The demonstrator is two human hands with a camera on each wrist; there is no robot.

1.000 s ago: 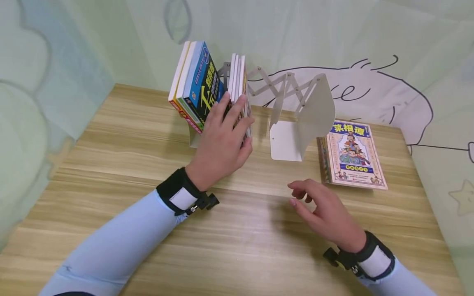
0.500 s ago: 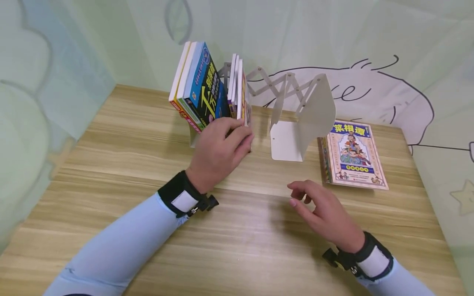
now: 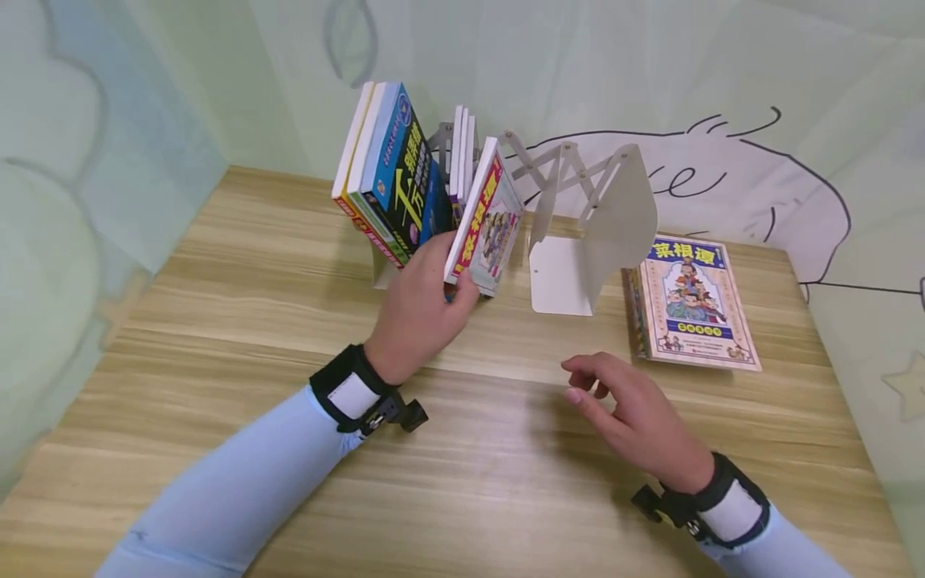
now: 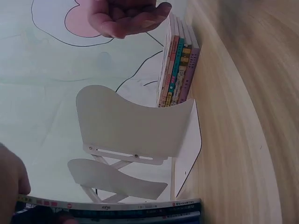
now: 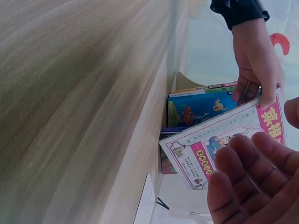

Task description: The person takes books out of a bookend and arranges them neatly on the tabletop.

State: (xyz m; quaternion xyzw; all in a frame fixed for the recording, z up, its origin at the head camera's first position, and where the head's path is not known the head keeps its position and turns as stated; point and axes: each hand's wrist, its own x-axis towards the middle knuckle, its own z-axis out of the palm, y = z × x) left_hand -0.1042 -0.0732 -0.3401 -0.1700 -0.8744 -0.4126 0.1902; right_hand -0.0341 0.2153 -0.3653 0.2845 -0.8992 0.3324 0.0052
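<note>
Swung out to the right since half a second ago, away from the row: one thin book [image 3: 487, 229], pinched in the left hand [image 3: 422, 309], thumb on the cover, fingertips behind it! Tilted now, pink title showing, close in front of the row; contact with the table [image 3: 470, 514] hard to tell. Over at far left, pale-blue left sleeve [image 3: 238, 474] and black wrist strap [image 3: 352, 393], reaching forward. Next along, tall books [image 3: 393, 177], standing side by side, blue cover outermost. Then slim books [image 3: 460, 152], upright just behind the pinched book. On to the folding metal bookend [image 3: 560, 277], crisscross arms stretched along the back. Moving across to the right hand [image 3: 636, 417], hovering over the table, fingers loosely bent and slightly spread, thumb apart. Finally, far right, stacked books [image 3: 690, 305], lying flat beside the bookend, pink cover uppermost.
</note>
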